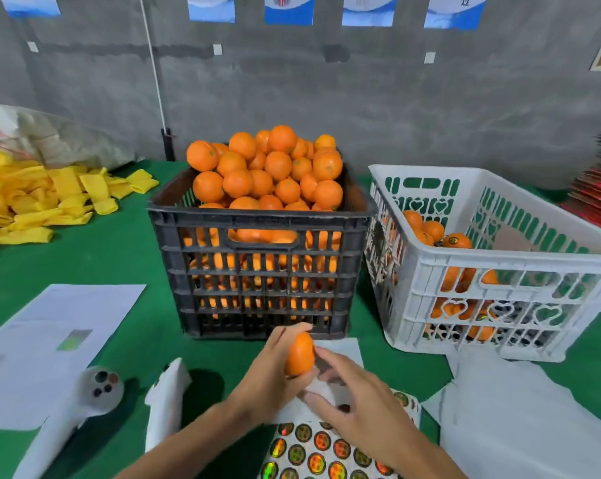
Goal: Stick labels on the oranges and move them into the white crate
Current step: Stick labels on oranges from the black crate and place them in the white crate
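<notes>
The left hand [271, 368] reaches in from the lower left, forearm angled up toward the centre, its fingers and thumb curled around a single round orange [299, 354] held above the green cloth-covered table [84, 257], just in front of the black slatted plastic crate heaped with oranges [261, 271]. The right hand [358, 406] comes in from the lower right, palm down, fingers loosely bent, its fingertips [321, 354] at the fruit's side; whether it pinches anything I cannot tell. Beneath it lies a white sheet of round shiny labels [313, 454]. The white plastic crate with heart cut-outs [499, 305], right of the black one, holds several oranges.
</notes>
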